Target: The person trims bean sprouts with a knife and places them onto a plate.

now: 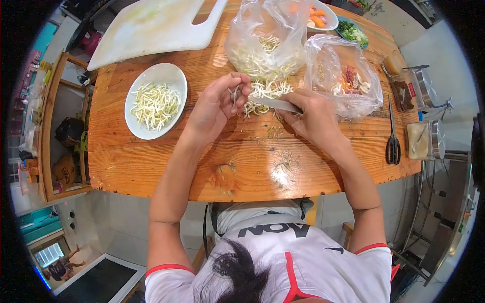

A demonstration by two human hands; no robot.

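Note:
My left hand (216,107) is raised above the wooden table, its fingers curled around a few bean sprouts (235,95). In my right hand (316,117) is a knife (275,104), its blade pointing left toward the held sprouts. Under and behind the blade lies a loose pile of bean sprouts (270,90), at the mouth of a clear plastic bag (241,38) with more sprouts inside. To the left of my left hand, a white oval plate (132,120) carries a heap of sprouts (155,106). Small trimmings (285,160) are scattered on the wood nearer to me.
A white cutting board (151,28) lies at the back left. On the right are a second plastic bag (323,53) with waste scraps, black-handled scissors (393,146) and glass jars (423,140). Behind stand a bowl of carrots (318,20) and a plate of chopped greens (352,32).

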